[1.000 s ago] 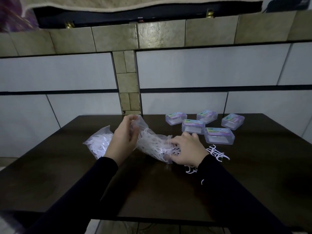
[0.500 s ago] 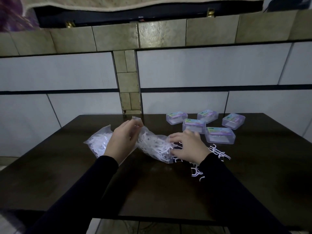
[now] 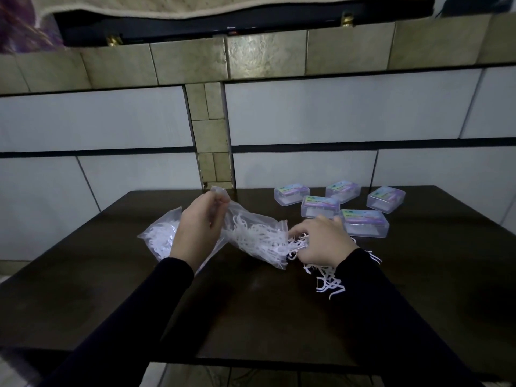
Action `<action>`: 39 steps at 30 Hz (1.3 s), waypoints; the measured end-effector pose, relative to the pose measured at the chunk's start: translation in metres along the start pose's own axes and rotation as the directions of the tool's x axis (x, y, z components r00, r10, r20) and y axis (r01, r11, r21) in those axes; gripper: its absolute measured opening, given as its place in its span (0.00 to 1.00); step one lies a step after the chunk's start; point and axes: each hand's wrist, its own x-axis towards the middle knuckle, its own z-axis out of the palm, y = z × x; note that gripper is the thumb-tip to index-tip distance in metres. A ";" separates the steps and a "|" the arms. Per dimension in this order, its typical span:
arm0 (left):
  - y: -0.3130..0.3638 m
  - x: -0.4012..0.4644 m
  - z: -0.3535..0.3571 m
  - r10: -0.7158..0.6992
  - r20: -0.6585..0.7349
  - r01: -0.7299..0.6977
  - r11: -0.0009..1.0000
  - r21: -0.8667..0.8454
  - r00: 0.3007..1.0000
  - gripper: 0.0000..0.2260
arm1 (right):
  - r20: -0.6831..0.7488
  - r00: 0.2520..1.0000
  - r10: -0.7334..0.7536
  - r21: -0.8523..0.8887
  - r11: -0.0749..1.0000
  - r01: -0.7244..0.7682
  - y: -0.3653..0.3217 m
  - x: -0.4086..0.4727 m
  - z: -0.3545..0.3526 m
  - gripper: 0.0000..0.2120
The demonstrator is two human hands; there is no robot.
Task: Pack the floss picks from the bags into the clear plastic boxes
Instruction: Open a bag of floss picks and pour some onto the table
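A clear bag (image 3: 257, 236) full of white floss picks lies tilted across the table's middle, its mouth toward the right. My left hand (image 3: 199, 229) grips the bag's raised far end. At the bag's mouth my right hand (image 3: 321, 241) has its fingers curled around a bunch of picks. Loose picks (image 3: 325, 277) lie scattered on the table under and beside my right wrist. A second bag of picks (image 3: 160, 237) sits left of my left hand. Several closed clear boxes with coloured labels stand at the back right, the nearest box (image 3: 364, 222) just beyond my right hand.
The dark wooden table (image 3: 251, 311) stands against a tiled wall (image 3: 307, 113). Its front edge runs just below my forearms. Other boxes (image 3: 291, 193) (image 3: 386, 199) line the far right part of the table.
My right hand has pulled more picks out of the bag's mouth, and the loose pile by my wrist has grown. My left hand has lifted the bag's far end slightly.
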 end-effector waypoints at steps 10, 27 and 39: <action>0.005 -0.004 -0.004 0.014 0.024 -0.013 0.999 -0.046 1.000 0.05 | -0.004 0.995 -0.102 0.144 0.984 0.102 -0.016 0.011 0.017 0.23; -0.009 -0.005 -0.008 -0.047 -0.008 0.047 0.998 -0.042 0.999 0.06 | 0.094 0.992 0.086 -0.038 0.996 -0.083 -0.011 0.009 -0.005 0.25; -0.004 -0.010 -0.004 0.009 0.060 -0.006 0.999 -0.042 0.998 0.07 | 0.082 0.996 -0.041 -0.065 0.997 0.046 -0.038 0.018 0.015 0.32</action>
